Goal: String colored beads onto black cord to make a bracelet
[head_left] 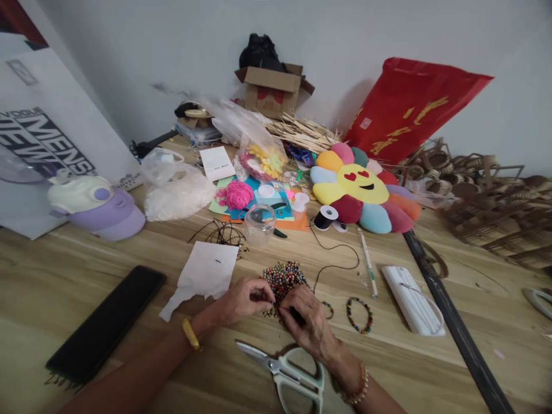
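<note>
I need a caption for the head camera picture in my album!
Left hand and right hand close together at colourful beads, scissors and a beaded bracelet nearby.

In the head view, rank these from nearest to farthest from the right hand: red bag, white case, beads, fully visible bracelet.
From the right hand:
1. Beads: right at its fingers, ahead and slightly left.
2. Bracelet: to its right.
3. White case: farther right.
4. Red bag: far back right, by the wall.

Beads (288, 275): too small for finish to be told
Tabletop (194, 356): smoothly finished, wood grain shown
Scissors (273, 364): bladed in metal, handled in smooth plastic
Flower cushion (360, 183): covered in matt cloth
Plastic bag (179, 192): seen crinkled, translucent
</note>
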A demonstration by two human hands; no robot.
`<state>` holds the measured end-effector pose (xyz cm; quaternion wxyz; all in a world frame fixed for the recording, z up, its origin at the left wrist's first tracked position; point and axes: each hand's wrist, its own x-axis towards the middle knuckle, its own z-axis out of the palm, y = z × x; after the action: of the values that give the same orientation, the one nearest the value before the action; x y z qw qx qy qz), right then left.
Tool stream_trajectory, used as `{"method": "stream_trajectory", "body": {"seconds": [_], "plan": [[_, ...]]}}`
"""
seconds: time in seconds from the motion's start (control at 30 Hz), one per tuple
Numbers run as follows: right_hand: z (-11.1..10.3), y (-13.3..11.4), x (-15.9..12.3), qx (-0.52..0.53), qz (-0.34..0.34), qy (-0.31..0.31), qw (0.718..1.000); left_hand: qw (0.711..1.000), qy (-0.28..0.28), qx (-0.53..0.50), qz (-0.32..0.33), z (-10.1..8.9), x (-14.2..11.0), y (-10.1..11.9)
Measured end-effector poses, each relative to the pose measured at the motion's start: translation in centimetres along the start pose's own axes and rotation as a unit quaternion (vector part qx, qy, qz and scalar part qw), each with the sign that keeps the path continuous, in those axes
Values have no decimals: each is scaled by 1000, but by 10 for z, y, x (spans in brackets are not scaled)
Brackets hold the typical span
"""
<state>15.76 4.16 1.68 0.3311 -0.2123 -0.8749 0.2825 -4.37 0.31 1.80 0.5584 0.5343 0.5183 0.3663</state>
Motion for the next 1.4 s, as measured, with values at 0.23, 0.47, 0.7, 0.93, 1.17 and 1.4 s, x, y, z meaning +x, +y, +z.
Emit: {"method": "stream_trajectory", "body": {"seconds": [0.23, 0.47, 0.7, 0.93, 1.17, 1.4], "plan": [[0, 0, 1, 1, 5, -8, 1000, 1000, -16, 0, 7, 0, 2, -5], [0, 0, 1, 5, 0, -14, 1000, 1000, -8, 14, -3, 0, 2, -5], [0, -1, 1, -1, 4, -12, 1000, 1000, -13, 1, -6, 0, 2, -5], [1, 2, 0, -7, 1, -16, 1000, 1000, -8, -16, -9, 0, 2, -3], [-1, 0, 2, -3, -1, -15, 1000, 1000, -15, -15, -13, -2, 1, -1], [-1, 0, 1, -2, 4, -16, 1000, 1000, -12, -15, -5, -1, 1, -1]]}}
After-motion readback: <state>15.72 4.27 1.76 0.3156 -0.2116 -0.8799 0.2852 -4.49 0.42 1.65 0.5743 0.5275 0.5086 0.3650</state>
